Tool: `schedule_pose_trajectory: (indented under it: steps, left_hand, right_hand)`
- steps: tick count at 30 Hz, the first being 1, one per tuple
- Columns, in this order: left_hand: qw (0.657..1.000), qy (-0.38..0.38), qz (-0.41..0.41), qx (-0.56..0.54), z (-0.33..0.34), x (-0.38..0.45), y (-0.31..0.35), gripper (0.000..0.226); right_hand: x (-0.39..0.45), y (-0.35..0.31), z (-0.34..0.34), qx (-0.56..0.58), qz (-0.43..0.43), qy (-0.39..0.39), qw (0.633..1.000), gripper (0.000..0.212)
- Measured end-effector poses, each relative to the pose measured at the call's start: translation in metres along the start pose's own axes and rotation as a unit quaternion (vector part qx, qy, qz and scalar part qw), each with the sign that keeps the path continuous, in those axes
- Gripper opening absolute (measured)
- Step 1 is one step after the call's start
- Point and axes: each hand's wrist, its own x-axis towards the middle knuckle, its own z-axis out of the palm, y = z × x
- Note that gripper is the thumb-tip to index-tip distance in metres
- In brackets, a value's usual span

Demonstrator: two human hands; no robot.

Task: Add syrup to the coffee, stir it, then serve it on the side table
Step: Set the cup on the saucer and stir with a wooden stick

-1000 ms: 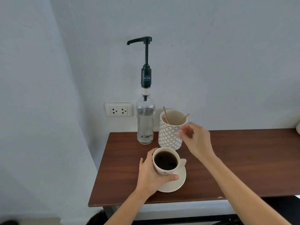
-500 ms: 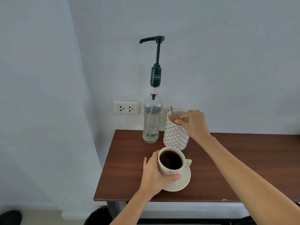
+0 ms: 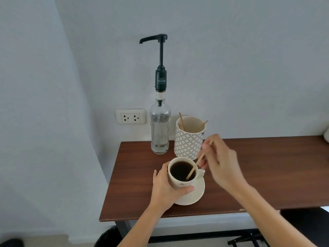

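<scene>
Left hand (image 3: 164,189) wrapped around cream cup (image 3: 179,182) of black coffee (image 3: 180,171), on saucer (image 3: 195,194) near front of brown table (image 3: 267,175). Right hand (image 3: 220,164) pinching wooden stirrer (image 3: 197,162), tip dipped in coffee. Behind, patterned holder (image 3: 189,141) with more stirrers. Beside it, clear syrup bottle (image 3: 159,132), pump-topped, partly filled, against wall.
</scene>
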Motion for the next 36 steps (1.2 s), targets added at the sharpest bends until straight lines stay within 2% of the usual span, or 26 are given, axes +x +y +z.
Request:
schedule_pose_trajectory:
  steps: [3, 6, 11, 13, 16, 18, 24, 28, 30, 33, 36]
  left_hand:
    - [1.0, -0.001, 0.001, 0.008, 0.0, 0.001, 0.001, 0.081]
    - [1.0, -0.002, -0.004, 0.022, 0.001, 0.001, 0.0, 0.081]
    - [1.0, 0.002, -0.007, 0.019, 0.002, 0.001, 0.0, 0.081]
    - [1.0, 0.001, -0.005, 0.02, 0.001, 0.001, 0.0, 0.081]
    - [1.0, -0.001, -0.001, 0.019, 0.001, 0.001, -0.001, 0.08]
    - [1.0, 0.001, 0.0, 0.025, 0.001, 0.002, -0.002, 0.08]
    - [1.0, 0.004, -0.003, 0.015, 0.002, 0.002, -0.003, 0.083]
    - [1.0, 0.001, -0.004, 0.022, 0.001, 0.002, -0.002, 0.084]
    - [1.0, 0.0, -0.006, 0.023, 0.002, 0.002, -0.002, 0.084]
    - [1.0, 0.004, -0.006, 0.022, 0.001, 0.001, -0.001, 0.083]
    - [1.0, 0.004, -0.005, 0.022, 0.001, 0.001, 0.0, 0.084]
  right_hand:
    - [-0.005, 0.012, 0.024, 0.009, 0.015, -0.053, 0.998, 0.011]
    - [0.004, 0.015, 0.036, 0.0, -0.018, -0.058, 0.998, 0.01]
    - [0.015, 0.022, 0.023, -0.111, -0.07, -0.079, 0.988, 0.011]
    - [0.011, 0.02, 0.021, -0.117, -0.07, -0.089, 0.987, 0.009]
    - [0.004, 0.013, 0.031, -0.04, -0.049, -0.084, 0.994, 0.01]
    - [0.008, 0.011, 0.039, -0.027, -0.06, -0.076, 0.995, 0.012]
    - [0.017, 0.019, 0.025, -0.134, -0.097, -0.09, 0.982, 0.009]
    - [0.008, 0.013, 0.037, -0.043, -0.048, -0.085, 0.994, 0.012]
    - [0.011, 0.012, 0.042, -0.03, -0.053, -0.061, 0.996, 0.011]
    - [0.02, 0.016, 0.035, -0.078, -0.091, -0.044, 0.992, 0.008]
    - [0.018, 0.024, 0.025, -0.136, -0.087, -0.059, 0.985, 0.01]
